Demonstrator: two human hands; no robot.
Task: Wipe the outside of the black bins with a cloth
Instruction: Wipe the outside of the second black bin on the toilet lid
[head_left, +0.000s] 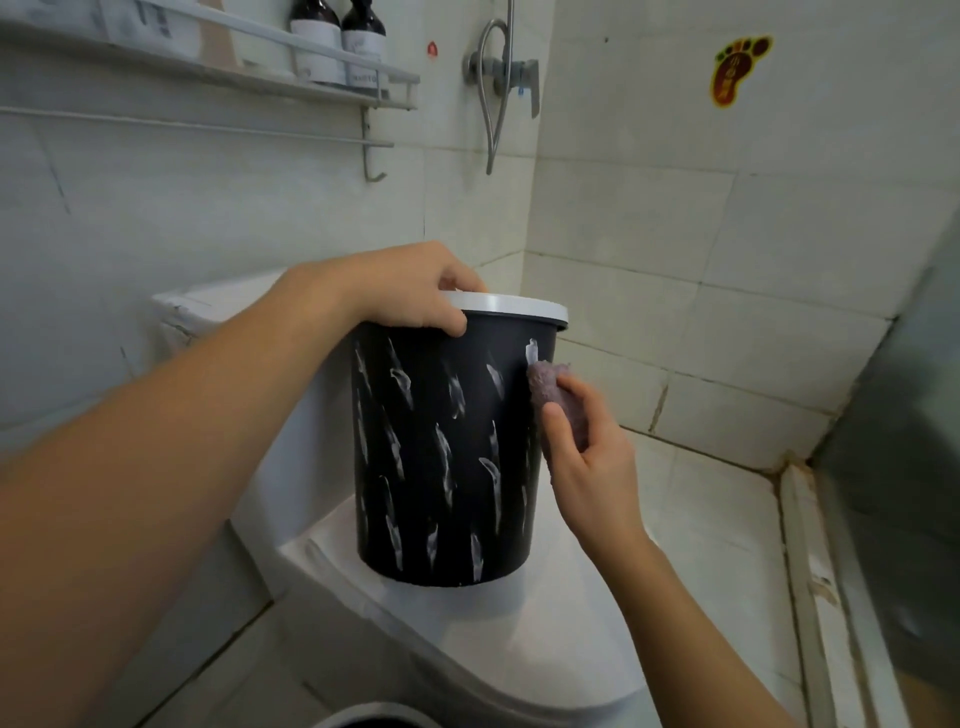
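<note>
A black bin (441, 457) with a white rim and many white smears on its side stands upright on the closed white toilet lid (519, 639). My left hand (400, 291) grips the bin's rim at its near left side. My right hand (587, 457) holds a bunched purple-grey cloth (550, 387), pressed against the bin's upper right side just under a white smear. The rim of a second black bin (374, 719) shows at the bottom edge.
The toilet tank (208, 317) stands behind the bin. A wall shelf (322, 83) with two dark bottles hangs at upper left, a shower valve (506, 73) with hose at top centre. Tiled walls and floor surround; a glass partition (914, 467) stands at right.
</note>
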